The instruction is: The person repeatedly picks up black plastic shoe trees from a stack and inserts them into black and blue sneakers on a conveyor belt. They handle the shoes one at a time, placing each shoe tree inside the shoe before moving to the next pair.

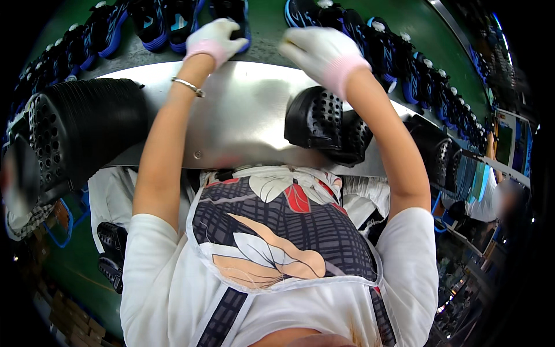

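Both my hands wear white gloves with pink cuffs and reach to the far side of the metal worktop. My left hand (214, 41) is at the near end of a black-and-blue shoe (232, 10), thumb and fingers apart; whether it presses on the shoe, I cannot tell. Slightly blurred, my right hand (321, 51) hovers near another black-and-blue shoe (300, 13), its fingers drawn together. Anything between those fingers is too small to make out. Below my right wrist sit nested black perforated plastic pieces (315, 118).
A long nested stack of black perforated pieces (92, 124) lies on the left of the metal worktop (237, 121). More such pieces (433, 147) are at right. Rows of shoes (107, 32) line the green surface (263, 23) beyond. Another person (485, 199) is at far right.
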The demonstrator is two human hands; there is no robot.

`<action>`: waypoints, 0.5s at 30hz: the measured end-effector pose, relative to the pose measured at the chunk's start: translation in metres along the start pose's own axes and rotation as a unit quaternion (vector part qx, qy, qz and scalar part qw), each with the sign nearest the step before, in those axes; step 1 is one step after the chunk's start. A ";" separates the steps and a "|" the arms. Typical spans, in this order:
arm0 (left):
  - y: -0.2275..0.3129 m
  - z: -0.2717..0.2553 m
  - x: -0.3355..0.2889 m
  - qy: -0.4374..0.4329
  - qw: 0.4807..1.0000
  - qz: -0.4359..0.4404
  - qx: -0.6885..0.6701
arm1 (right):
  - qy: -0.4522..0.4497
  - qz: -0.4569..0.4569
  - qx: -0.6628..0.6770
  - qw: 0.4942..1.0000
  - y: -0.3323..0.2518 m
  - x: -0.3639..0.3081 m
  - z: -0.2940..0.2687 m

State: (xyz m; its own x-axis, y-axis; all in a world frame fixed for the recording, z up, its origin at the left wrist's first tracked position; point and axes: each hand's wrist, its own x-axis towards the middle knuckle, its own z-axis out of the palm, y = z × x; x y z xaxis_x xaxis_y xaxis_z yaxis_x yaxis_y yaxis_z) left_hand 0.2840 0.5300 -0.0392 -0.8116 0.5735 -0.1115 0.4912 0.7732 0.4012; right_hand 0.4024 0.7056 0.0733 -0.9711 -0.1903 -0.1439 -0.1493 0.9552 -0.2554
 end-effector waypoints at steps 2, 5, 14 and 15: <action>-0.023 0.002 -0.005 0.082 0.996 -0.008 0.033 | -0.003 0.042 0.032 0.999 0.002 -0.042 -0.004; -0.011 -0.004 -0.027 0.279 0.953 0.037 0.115 | 0.040 0.066 0.095 0.993 0.001 -0.104 -0.001; 0.064 0.013 -0.068 0.242 0.951 0.162 -0.099 | 0.115 0.080 -0.085 0.986 -0.012 -0.158 0.036; 0.068 0.014 -0.071 0.217 0.956 0.162 -0.113 | 0.119 0.085 -0.077 0.986 -0.011 -0.158 0.038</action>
State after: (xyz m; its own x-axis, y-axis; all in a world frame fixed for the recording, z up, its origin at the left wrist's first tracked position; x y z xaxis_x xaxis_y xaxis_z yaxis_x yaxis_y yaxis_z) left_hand 0.3793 0.5456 -0.0168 -0.7077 0.5686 0.4193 0.6975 0.4677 0.5429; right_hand 0.5644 0.7162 0.0627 -0.9979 0.0172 0.0617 0.0112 0.9953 -0.0958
